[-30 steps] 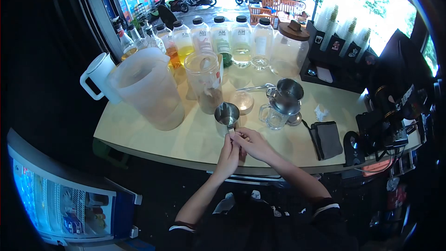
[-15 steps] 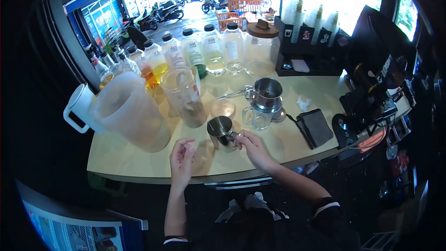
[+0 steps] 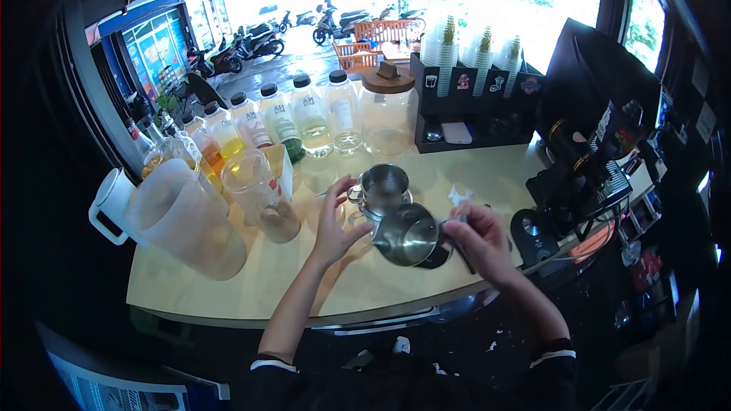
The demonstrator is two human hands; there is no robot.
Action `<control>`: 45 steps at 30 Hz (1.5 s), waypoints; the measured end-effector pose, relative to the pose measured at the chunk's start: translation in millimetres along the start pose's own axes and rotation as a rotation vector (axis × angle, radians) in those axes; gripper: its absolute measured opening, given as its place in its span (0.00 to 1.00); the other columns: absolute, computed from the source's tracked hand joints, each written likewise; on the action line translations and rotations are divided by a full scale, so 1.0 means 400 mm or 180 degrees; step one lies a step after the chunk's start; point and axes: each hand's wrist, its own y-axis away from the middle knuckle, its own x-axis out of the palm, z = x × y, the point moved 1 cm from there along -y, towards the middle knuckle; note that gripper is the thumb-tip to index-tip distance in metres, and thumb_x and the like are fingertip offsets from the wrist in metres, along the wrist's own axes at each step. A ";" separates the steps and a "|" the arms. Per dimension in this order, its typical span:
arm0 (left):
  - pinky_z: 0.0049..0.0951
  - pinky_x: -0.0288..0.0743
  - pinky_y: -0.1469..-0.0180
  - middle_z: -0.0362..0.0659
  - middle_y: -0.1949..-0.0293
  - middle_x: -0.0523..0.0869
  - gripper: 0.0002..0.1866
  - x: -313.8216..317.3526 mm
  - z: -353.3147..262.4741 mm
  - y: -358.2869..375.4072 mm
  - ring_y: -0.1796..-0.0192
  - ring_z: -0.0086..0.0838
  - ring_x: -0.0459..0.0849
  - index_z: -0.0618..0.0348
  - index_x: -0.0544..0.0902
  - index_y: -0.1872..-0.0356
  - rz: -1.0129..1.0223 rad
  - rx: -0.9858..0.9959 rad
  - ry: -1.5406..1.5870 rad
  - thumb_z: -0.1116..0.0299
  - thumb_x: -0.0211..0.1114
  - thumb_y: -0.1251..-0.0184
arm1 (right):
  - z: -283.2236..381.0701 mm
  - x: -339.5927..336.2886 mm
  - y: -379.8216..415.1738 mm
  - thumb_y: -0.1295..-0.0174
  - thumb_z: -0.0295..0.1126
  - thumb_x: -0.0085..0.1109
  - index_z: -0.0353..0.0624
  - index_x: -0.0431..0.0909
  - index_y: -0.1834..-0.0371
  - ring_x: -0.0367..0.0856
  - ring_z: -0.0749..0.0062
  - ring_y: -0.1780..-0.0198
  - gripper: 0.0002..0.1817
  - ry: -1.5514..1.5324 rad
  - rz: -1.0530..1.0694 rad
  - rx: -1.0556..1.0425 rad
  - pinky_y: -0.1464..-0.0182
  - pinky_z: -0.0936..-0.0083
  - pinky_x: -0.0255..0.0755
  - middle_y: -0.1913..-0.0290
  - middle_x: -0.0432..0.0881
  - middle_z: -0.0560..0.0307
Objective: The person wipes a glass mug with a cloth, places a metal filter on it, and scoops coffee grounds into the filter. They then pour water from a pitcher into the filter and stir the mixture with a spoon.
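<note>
My right hand (image 3: 487,243) grips the handle of a stainless steel milk pitcher (image 3: 408,240), raised above the counter and tilted, its mouth turned partly toward me. In this view the pitcher overlaps the lower part of a metal drip coffee filter (image 3: 383,183), which sits on a glass mug mostly hidden behind it. My left hand (image 3: 337,224) is open, thumb and fingers spread, with the fingertips close to the filter's side handle. A dark pouch (image 3: 437,260) lies partly hidden behind the pitcher and my right hand.
At left stand a frosted jug (image 3: 183,221), a white pitcher (image 3: 114,205) and a clear container (image 3: 263,198). Several capped bottles (image 3: 308,118) and a wooden-lidded jar (image 3: 388,118) line the back. A cup rack (image 3: 480,99) and dark equipment (image 3: 601,152) occupy the right.
My right hand has lifted the pitcher and moved it right, up to the filter. My left hand has moved forward and right and spread its fingers. The view has shifted.
</note>
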 end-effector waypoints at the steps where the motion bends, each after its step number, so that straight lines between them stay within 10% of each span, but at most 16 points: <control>1: 0.37 0.64 0.37 0.48 0.38 0.71 0.48 0.018 0.017 -0.009 0.35 0.35 0.69 0.58 0.62 0.33 0.0048 0.0059 0.0084 0.55 0.78 0.56 | 0.018 -0.022 -0.014 0.35 0.26 0.58 0.39 0.74 0.66 0.75 0.90 0.67 0.04 0.0055 -0.0044 -0.0076 0.63 0.88 0.71 0.70 0.78 0.66; 11: 0.36 0.66 0.38 0.46 0.48 0.79 0.43 0.069 0.142 0.000 0.42 0.34 0.76 0.62 0.72 0.43 -0.0402 0.0126 0.0325 0.49 0.79 0.60 | 0.064 -0.124 -0.208 0.39 0.27 0.60 0.42 0.69 0.76 0.59 0.96 0.76 0.11 0.0517 -0.0384 -0.0573 0.76 0.91 0.52 0.76 0.68 0.71; 22: 0.35 0.67 0.39 0.46 0.50 0.79 0.43 0.085 0.101 0.006 0.43 0.34 0.77 0.63 0.73 0.45 -0.0348 -0.0135 0.0680 0.46 0.78 0.60 | 0.049 -0.102 -0.323 0.43 0.23 0.63 0.39 0.69 0.75 0.71 0.94 0.73 0.11 0.1054 0.0150 -0.0551 0.73 0.92 0.63 0.75 0.76 0.67; 45: 0.36 0.67 0.37 0.47 0.46 0.78 0.44 0.055 0.083 -0.010 0.42 0.36 0.76 0.63 0.74 0.44 -0.0283 0.0209 0.0017 0.51 0.80 0.64 | 0.034 -0.061 -0.357 0.46 0.28 0.65 0.39 0.68 0.77 0.56 0.92 0.76 0.13 0.1595 0.0558 -0.0511 0.75 0.86 0.51 0.81 0.60 0.72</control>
